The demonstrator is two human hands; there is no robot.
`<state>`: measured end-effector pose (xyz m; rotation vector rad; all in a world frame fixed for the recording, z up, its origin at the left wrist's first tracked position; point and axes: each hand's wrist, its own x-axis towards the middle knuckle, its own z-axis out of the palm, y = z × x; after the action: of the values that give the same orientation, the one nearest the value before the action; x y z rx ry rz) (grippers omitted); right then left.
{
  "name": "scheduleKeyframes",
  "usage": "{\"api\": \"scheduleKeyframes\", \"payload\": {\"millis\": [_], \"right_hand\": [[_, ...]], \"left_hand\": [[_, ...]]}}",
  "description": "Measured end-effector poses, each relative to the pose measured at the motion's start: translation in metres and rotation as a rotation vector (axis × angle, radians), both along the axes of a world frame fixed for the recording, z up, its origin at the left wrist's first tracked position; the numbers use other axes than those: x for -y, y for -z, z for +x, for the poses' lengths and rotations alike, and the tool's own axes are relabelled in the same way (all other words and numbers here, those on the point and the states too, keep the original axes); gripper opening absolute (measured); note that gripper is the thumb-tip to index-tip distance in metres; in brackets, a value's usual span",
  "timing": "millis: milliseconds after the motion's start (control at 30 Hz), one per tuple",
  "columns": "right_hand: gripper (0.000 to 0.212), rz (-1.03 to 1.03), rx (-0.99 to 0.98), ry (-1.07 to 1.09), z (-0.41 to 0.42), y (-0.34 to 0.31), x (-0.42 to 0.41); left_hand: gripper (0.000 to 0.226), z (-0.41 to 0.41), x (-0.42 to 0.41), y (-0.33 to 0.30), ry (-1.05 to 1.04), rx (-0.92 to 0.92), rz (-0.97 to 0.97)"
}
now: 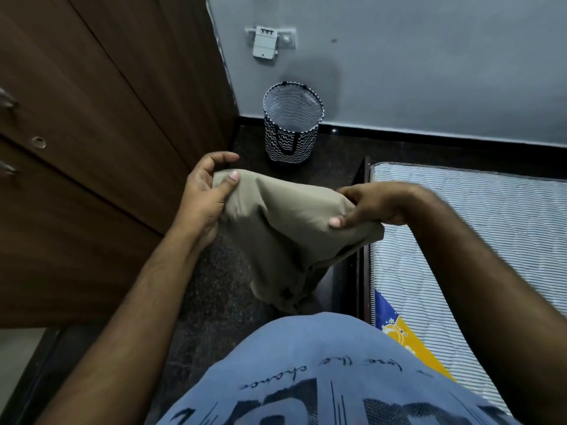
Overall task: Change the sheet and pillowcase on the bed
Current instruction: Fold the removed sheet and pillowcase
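A beige cloth (285, 228), loosely bundled, hangs in the air between my two hands above the dark floor. My left hand (205, 197) pinches its left corner between thumb and fingers. My right hand (368, 207) grips its right edge with curled fingers. The cloth's lower part droops toward my shirt. To the right lies the bare mattress (478, 228), white with thin blue stripes and a yellow and blue label near its front corner. No pillow is in view.
A black-and-white zigzag laundry basket (291, 145) stands open on the floor by the grey wall. A brown wooden wardrobe (92, 148) fills the left. The dark bed frame (363, 271) edges the narrow floor strip where I stand.
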<state>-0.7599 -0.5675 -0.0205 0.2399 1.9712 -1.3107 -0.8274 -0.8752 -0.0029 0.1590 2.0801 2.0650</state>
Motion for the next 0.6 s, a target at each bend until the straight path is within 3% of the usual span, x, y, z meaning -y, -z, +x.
{"api": "scheduleKeyframes", "payload": {"millis": [100,167,233,300,333,400,467,533,600], "right_hand": [[0.039,0.247,-0.127,0.125,-0.005,0.005,-0.002],[0.023,0.232,-0.235,0.288,-0.002,0.005,-0.004],[0.013,0.073,-0.415,0.505,0.002,0.004,-0.005],[0.009,-0.129,-0.563,0.686,0.004,0.003,-0.004],[0.009,-0.172,-0.608,0.732,0.004,0.003,-0.002],[0.018,-0.153,-0.662,0.758,0.003,0.007,0.002],[0.022,-0.075,-0.679,0.721,0.0,0.008,0.009],[0.022,-0.021,-0.671,0.694,-0.001,0.004,0.013],[0.017,-0.018,-0.724,0.728,-0.003,-0.01,0.012]], "left_hand": [[0.045,0.012,-0.004,-0.006,0.041,0.084,0.135],[0.066,0.022,-0.005,-0.008,0.125,0.107,0.196],[0.085,0.029,-0.002,-0.01,0.256,0.092,0.213],[0.101,0.03,0.005,-0.008,0.405,0.004,0.055],[0.106,0.027,0.008,-0.002,0.487,-0.102,-0.144],[0.105,0.022,0.015,0.011,0.611,-0.33,-0.638],[0.092,0.019,0.02,0.017,0.576,-0.398,-0.903],[0.08,0.015,0.017,0.008,0.439,-0.445,-0.859],[0.067,0.01,0.009,-0.014,0.257,-0.495,-0.643]]}}
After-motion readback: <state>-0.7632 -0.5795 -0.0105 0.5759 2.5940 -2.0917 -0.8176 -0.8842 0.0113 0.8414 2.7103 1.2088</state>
